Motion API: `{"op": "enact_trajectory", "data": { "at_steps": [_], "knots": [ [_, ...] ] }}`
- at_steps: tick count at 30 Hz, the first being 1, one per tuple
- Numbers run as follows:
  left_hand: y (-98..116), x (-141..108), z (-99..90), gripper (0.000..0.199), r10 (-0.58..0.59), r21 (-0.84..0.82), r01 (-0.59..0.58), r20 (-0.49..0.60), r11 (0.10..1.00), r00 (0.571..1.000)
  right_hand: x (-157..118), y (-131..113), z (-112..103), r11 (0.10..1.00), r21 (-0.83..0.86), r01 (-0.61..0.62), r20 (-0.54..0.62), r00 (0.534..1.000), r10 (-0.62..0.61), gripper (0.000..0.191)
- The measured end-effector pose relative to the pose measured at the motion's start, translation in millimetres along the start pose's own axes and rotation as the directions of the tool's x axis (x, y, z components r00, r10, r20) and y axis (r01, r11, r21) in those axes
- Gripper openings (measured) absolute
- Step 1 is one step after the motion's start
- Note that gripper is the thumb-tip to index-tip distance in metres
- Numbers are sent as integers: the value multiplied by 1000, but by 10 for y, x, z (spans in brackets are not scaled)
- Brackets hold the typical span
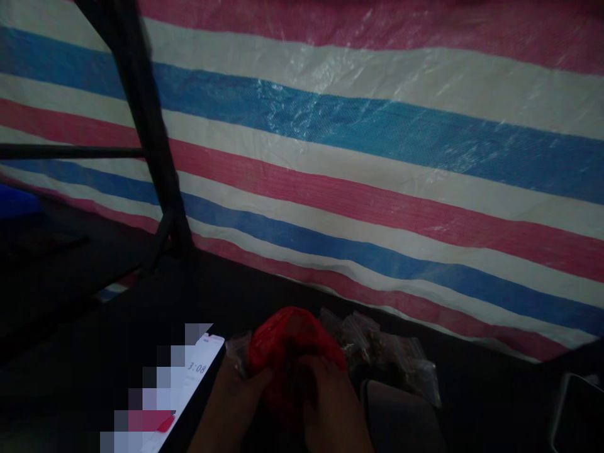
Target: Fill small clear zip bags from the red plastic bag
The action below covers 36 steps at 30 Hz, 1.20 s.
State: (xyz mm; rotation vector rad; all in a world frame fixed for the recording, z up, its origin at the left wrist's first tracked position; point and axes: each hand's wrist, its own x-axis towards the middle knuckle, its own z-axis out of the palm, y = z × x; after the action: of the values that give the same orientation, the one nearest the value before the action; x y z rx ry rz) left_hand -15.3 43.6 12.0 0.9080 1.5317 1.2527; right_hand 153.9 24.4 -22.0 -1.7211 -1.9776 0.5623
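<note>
A red plastic bag (295, 321) stands open at the bottom middle, its inside dark. My left hand (238, 393) is at the bag's left side, its thumb pressed against the red rim and a small clear plastic bag (240, 350) by its fingers. At the right side of the opening is my right hand (325, 393), its fingers reaching down into the dark part of the bag; what they hold, if anything, is hidden. Several small clear zip bags (391, 355) with dark contents lie just to the right of the red bag.
A lit phone screen (201, 371), partly pixelated, is at the lower left. A dark grey rounded object (401, 418) sits right of my right hand. Another dark device (578, 412) is at the far right. Behind are a black metal frame (146, 126) and a striped tarp (353, 138).
</note>
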Motion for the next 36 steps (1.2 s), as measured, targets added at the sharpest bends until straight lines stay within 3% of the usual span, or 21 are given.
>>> {"op": "enact_trajectory", "data": {
  "at_steps": [4,8,13,17,20,26,31,33,36],
  "knots": [
    [11,0,-7,41,-9,-85,19,122,996,992,9,7,25,1000,8,-14,-40,999,14,65],
    [9,0,-21,35,5,-123,17,174,992,985,30,-148,-16,997,-9,-82,-32,996,82,63],
    [-19,63,-57,34,2,-76,7,119,997,993,45,-148,-55,996,34,-83,-62,994,85,59],
    [-43,85,-53,26,57,-8,-57,21,998,998,37,6,-27,997,-58,-59,-119,992,52,57],
    [-7,45,-29,26,38,-34,-38,22,999,999,31,48,12,991,-107,-86,-134,988,71,62],
    [54,-16,-15,33,-76,-142,89,95,986,993,35,-61,-10,985,-119,-127,-44,991,123,68],
    [-31,-47,-11,48,-203,-348,277,235,896,951,53,-187,-68,982,-71,-176,33,983,179,65],
    [-45,-42,-16,48,-206,-341,281,239,897,949,61,-207,-72,981,-58,-184,44,982,186,63],
    [-13,-5,-42,43,-153,-228,194,187,954,970,71,-218,-71,973,-43,-226,55,972,228,57]
  ]
}}
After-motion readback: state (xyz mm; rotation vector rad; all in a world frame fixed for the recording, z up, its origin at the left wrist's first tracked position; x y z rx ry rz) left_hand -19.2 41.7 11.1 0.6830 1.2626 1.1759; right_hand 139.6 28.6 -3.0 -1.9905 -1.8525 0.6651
